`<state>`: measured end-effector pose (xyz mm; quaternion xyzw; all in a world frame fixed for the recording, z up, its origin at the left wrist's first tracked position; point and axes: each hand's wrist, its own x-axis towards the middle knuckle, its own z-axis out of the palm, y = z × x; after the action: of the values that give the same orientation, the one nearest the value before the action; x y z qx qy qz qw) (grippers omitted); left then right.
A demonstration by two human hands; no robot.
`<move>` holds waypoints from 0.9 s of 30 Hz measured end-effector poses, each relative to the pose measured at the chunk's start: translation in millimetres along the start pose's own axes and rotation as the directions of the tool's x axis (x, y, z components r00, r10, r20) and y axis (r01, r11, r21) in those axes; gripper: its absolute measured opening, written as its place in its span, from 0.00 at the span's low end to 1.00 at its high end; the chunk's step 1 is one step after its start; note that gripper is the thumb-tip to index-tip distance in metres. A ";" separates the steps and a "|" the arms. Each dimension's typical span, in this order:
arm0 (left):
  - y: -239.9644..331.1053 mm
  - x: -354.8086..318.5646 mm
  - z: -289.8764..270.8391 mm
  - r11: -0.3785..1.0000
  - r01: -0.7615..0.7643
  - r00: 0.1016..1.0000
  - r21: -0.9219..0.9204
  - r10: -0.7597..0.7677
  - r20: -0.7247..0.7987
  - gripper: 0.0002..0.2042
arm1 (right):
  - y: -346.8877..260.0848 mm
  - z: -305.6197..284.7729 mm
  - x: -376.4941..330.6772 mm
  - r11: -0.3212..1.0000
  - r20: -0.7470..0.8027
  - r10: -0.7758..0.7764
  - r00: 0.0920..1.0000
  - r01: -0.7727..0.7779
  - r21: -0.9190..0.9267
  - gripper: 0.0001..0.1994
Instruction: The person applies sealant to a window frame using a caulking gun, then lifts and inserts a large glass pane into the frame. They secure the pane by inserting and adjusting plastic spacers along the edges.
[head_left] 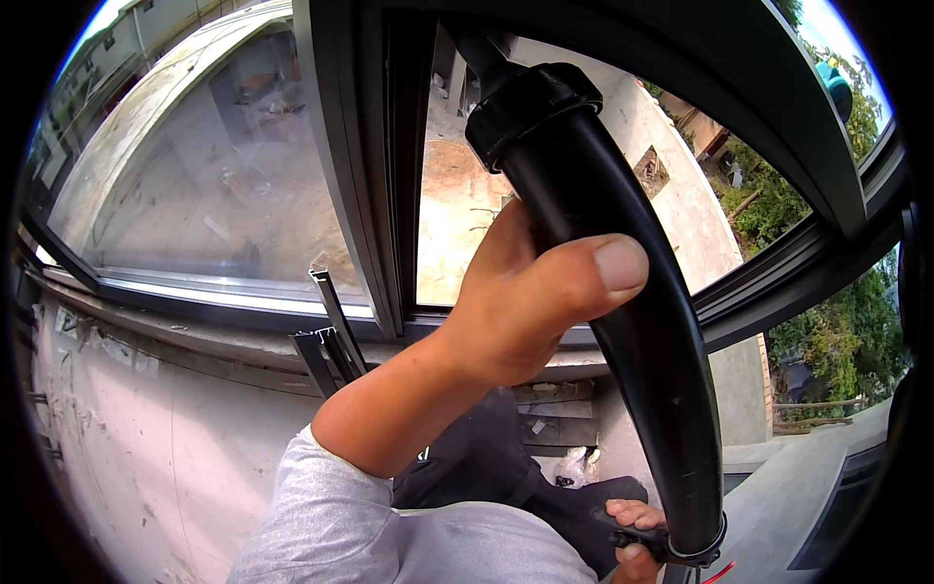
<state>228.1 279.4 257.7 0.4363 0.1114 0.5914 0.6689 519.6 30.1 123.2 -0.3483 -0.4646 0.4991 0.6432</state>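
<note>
A long black caulking gun (pixel 637 341) rises from the lower right to the top middle, its barrel bent by the lens. My left hand (pixel 525 292) is wrapped round the upper barrel, thumb across the near side; its other fingers are mostly hidden behind. Above it sits the ribbed end cap (pixel 535 102), with a dark nozzle (pixel 482 56) reaching up to the window frame (pixel 362 146). Whether the tip touches the frame cannot be made out. At the rear end, my right hand (pixel 637 538) closes on the gun's handle, partly cut off by the lower edge.
A glass pane (pixel 204 165) fills the left side above a sill (pixel 195 321). Dark metal strips (pixel 336 341) stand against the sill by my left forearm. A crumpled plastic bag (pixel 581 467) lies below. Beyond the opening are a bare concrete wall (pixel 700 209) and greenery.
</note>
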 end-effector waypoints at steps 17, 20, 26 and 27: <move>-19.8 0.1 -15.9 0.986 -0.068 0.993 -0.155 0.082 0.086 0.28 | 2.7 14.0 0.3 0.985 0.005 -0.102 0.995 0.101 -0.137 0.18; -20.5 -0.2 -13.8 0.976 -0.109 0.987 -0.186 0.129 0.099 0.28 | 2.7 14.9 -0.3 0.982 0.004 -0.117 0.993 0.116 -0.152 0.18; -21.5 -0.4 -8.3 0.973 -0.120 0.988 -0.197 0.137 0.075 0.28 | 2.7 16.2 0.3 0.973 0.005 -0.151 0.988 0.150 -0.175 0.19; -21.9 0.4 -7.6 0.975 -0.113 0.989 -0.190 0.129 0.072 0.28 | 2.7 16.4 1.0 0.972 0.004 -0.158 0.987 0.156 -0.175 0.19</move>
<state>238.4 285.0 237.7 0.4026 0.0009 0.6199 0.6735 503.3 31.4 126.3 -0.3681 -0.5296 0.4021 0.6499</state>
